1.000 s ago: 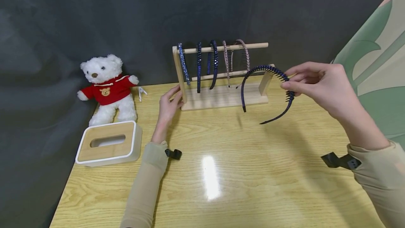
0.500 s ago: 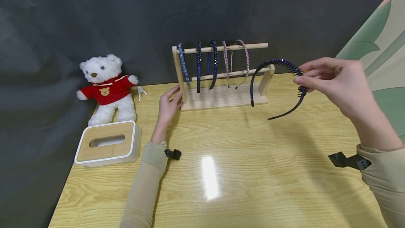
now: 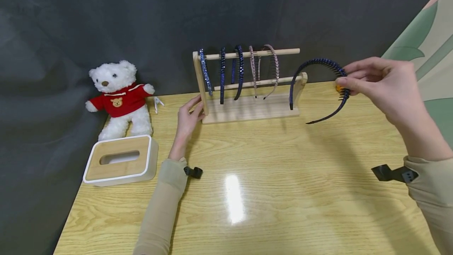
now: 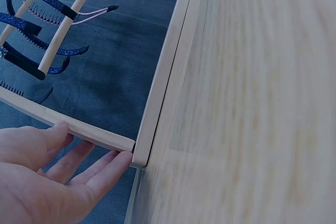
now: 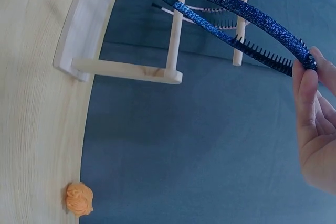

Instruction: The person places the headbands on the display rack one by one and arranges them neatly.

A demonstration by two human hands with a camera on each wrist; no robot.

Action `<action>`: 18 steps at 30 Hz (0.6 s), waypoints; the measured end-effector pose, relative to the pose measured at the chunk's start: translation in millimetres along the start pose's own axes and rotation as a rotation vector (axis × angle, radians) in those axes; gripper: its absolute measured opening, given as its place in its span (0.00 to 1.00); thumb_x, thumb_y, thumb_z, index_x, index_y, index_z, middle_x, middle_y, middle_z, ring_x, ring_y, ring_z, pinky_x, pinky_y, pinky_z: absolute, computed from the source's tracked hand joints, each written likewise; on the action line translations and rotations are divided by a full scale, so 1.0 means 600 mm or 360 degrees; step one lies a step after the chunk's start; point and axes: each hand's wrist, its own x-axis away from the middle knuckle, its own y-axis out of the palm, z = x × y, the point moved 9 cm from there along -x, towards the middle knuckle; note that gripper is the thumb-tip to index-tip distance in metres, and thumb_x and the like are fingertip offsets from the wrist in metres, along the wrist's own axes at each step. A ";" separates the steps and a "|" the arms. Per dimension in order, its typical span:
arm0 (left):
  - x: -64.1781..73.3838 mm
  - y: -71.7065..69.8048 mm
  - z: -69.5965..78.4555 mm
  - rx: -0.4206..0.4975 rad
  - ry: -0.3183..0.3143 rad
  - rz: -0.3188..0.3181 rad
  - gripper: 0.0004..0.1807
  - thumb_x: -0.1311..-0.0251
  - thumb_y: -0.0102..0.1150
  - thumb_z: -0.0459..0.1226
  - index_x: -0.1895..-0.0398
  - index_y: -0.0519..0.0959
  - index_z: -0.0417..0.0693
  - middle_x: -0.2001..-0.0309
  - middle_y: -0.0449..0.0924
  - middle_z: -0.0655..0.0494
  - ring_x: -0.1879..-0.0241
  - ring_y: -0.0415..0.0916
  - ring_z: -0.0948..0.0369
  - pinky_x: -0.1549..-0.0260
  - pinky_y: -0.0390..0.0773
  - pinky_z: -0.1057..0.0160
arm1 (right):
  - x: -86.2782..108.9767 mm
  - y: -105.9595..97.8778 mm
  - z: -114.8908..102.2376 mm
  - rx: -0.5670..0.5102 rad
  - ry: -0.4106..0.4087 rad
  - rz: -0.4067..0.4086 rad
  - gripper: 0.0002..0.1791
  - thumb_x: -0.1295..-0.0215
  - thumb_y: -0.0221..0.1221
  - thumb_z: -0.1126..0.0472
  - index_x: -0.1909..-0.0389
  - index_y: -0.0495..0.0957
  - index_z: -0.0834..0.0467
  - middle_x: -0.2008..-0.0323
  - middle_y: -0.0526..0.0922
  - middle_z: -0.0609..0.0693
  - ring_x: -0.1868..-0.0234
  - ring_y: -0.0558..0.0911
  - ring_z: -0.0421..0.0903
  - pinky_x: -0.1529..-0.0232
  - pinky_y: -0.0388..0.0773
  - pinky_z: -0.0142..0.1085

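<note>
My right hand (image 3: pixel 385 80) pinches a dark blue toothed headband (image 3: pixel 320 61) by its side, held in the air near the right end of a wooden rack (image 3: pixel 247 109). In the right wrist view the headband (image 5: pixel 247 11) shows a glittery surface and a comb-like inner edge. My left hand (image 3: pixel 187 117) holds the rack's left upright (image 3: pixel 199 78), with the thumb on one side and fingers on the other in the left wrist view. On the rack's upper bar hang several headbands: a glittery blue one (image 3: pixel 204 72), two dark blue ones, and pink ones (image 3: pixel 275 64).
A white teddy bear (image 3: pixel 116 93) in a red top sits at the left. In front of it stands a tissue box (image 3: pixel 122 160), with a small white clip (image 3: pixel 158 104) nearby. An orange crumpled thing (image 5: pixel 79 199) lies at the table's back edge, right of the rack.
My right hand has moved right and slightly up with the headband, away from the rack's middle. The orange thing now shows behind the fingers. My left hand has stayed in place.
</note>
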 end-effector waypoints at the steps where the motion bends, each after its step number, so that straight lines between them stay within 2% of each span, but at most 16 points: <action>1: 0.000 0.000 0.000 0.0000 0.0000 0.0001 0.22 0.18 0.55 0.35 0.25 0.76 0.43 0.27 0.74 0.43 0.37 0.80 0.41 0.41 0.87 0.51 | -0.002 -0.002 0.001 0.0006 0.0001 0.0013 0.09 0.35 0.74 0.71 0.57 0.89 0.57 0.71 0.91 0.41 0.74 0.88 0.36 0.67 0.86 0.20; 12: 0.000 0.000 -0.001 0.0003 -0.0005 0.0006 0.22 0.18 0.56 0.35 0.25 0.76 0.44 0.27 0.74 0.43 0.37 0.80 0.41 0.42 0.88 0.52 | -0.021 -0.012 0.002 0.0022 0.0001 0.0078 0.10 0.37 0.77 0.67 0.55 0.89 0.60 0.70 0.90 0.39 0.76 0.87 0.35 0.70 0.83 0.18; 18: -0.001 0.000 -0.002 0.0000 -0.0010 0.0002 0.22 0.18 0.56 0.35 0.25 0.76 0.44 0.27 0.74 0.44 0.36 0.80 0.41 0.42 0.88 0.53 | -0.024 -0.016 0.006 0.0053 0.0026 0.0096 0.13 0.36 0.77 0.65 0.53 0.89 0.59 0.71 0.90 0.39 0.74 0.87 0.35 0.68 0.80 0.18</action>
